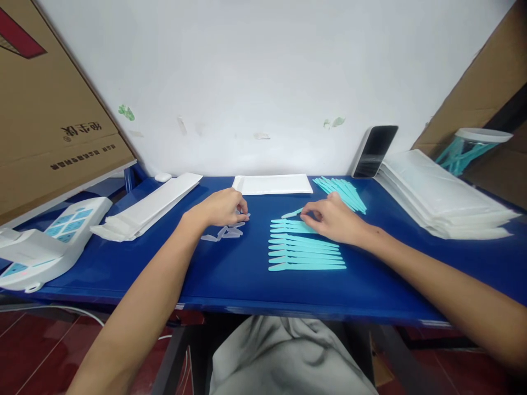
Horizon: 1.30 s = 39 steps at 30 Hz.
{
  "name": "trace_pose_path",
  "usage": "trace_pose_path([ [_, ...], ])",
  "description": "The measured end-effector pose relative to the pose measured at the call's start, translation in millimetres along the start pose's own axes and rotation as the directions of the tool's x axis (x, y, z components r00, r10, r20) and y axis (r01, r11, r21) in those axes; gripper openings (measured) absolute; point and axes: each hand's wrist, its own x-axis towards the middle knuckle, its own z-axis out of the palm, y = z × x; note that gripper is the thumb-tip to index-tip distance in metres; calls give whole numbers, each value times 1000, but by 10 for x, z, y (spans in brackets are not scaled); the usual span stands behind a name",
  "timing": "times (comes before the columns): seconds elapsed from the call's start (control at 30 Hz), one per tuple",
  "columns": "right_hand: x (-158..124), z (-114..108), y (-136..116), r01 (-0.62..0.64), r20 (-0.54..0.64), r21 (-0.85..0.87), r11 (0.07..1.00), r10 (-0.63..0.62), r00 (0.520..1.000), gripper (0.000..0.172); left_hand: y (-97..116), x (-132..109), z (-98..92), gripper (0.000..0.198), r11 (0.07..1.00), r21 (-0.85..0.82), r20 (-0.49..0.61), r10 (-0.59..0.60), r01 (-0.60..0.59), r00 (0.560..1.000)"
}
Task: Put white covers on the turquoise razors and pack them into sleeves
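Note:
My left hand [224, 207] is closed in a pinch on a small clear cap [247, 215], only the tip of which shows. Just below it lie several loose translucent caps [231, 232] on the blue table [230, 274]. The fingers of my right hand [329, 215] are pinched round a turquoise eyebrow razor [292, 213], its wider end pointing left. Under and in front of that hand, a row of similar razors [307, 254] lies side by side. A fanned pile of razors [343, 192] rests behind my right wrist.
White padded sleeves lie at the left [152, 206] and against the wall [274, 185]. A phone [375, 152] leans at the back right, beside stacked white packs [444, 192] and a cup of turquoise sticks [467, 151]. A white power strip [61, 241] sits far left, near a cardboard box [53, 99].

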Motion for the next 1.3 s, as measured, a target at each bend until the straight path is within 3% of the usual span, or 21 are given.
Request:
trace_pose_path([
  [0.17,14,-14,10,-40,55,97,994,35,998,33,90,59,84,16,999,-3,-44,46,-46,998],
  [0.27,32,-14,2,-105,20,111,988,103,994,36,158,110,187,15,994,37,-117,109,-105,987],
  [0.37,51,-2,35,-169,-15,70,983,171,985,39,212,155,266,16,988,76,-154,144,-134,978],
  [0.47,53,20,134,-194,29,-19,981,194,981,44,263,174,279,16,987,94,-148,141,-128,979],
  [0.57,42,40,249,-146,63,-96,985,153,986,45,318,171,261,16,984,110,-141,157,-143,977],
  [0.77,53,96,359,70,37,-205,976,-64,997,37,418,165,252,18,980,139,-195,165,-140,967],
  [0.93,68,175,395,35,-8,-89,995,-36,999,26,443,158,260,22,989,113,-268,124,-97,955],
  [1.1,54,176,389,26,-2,-56,998,-26,1000,19,457,148,292,32,980,23,-402,189,-197,896],
  [1.2,55,142,366,25,-2,-58,998,-25,1000,17,487,147,297,34,979,37,-417,197,-200,887],
  [1.3,54,77,319,29,-76,-77,997,-34,997,19,527,139,291,32,984,6,-438,162,-177,884],
])
